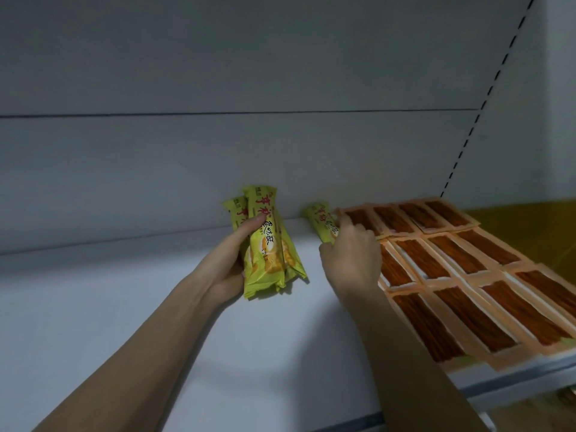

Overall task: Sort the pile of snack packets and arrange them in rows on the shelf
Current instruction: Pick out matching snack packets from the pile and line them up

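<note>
- Your left hand (229,269), at the centre of the frame, grips a bundle of yellow-green packets (268,244); the fingers wrap round it from the left, with one fingertip on the printed front.
- The bundle stands tilted, top ends toward the back panel (218,157), lower ends just over the white shelf (124,291).
- Your right hand (352,260), just right of centre, has its curled fingers on a single yellow-green packet (321,221) lying on the shelf near the back panel.
- That packet lies just beside the orange packets (461,275), which sit in rows across the right of the frame.
</note>
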A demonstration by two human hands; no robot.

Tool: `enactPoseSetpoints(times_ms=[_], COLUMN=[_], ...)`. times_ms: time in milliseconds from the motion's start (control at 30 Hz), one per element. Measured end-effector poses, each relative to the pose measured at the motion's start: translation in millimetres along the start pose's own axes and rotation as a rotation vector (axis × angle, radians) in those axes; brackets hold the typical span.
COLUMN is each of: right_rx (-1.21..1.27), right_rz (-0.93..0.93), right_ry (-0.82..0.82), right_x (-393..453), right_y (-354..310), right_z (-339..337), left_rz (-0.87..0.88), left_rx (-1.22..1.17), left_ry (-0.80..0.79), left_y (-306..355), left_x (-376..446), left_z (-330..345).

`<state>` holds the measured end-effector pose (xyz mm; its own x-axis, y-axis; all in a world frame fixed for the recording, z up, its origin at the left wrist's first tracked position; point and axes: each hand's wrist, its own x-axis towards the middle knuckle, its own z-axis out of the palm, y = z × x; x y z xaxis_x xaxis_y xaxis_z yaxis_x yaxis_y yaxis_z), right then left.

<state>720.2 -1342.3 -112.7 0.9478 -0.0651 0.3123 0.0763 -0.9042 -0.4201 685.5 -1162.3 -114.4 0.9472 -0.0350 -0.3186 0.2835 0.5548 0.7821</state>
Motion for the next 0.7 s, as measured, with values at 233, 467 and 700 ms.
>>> enactPoseSetpoints(times_ms=[233,467,700], right_rx=[-0.013,0.463,0.848], right_rz=[0.035,-0.206,-0.14], right_ry=[0.008,0.142,-0.398], right_x=[4,-7,-19], right_y=[11,-10,-30], right_z=[4,-1,6], left_rz=[-0.018,0.024,0.025], left_rx=[-0.005,-0.036,-0.025], left_ry=[-0.017,0.001,-0.055], left_y=[0,3,11], left_x=[4,2,-4], left_z=[0,2,-5])
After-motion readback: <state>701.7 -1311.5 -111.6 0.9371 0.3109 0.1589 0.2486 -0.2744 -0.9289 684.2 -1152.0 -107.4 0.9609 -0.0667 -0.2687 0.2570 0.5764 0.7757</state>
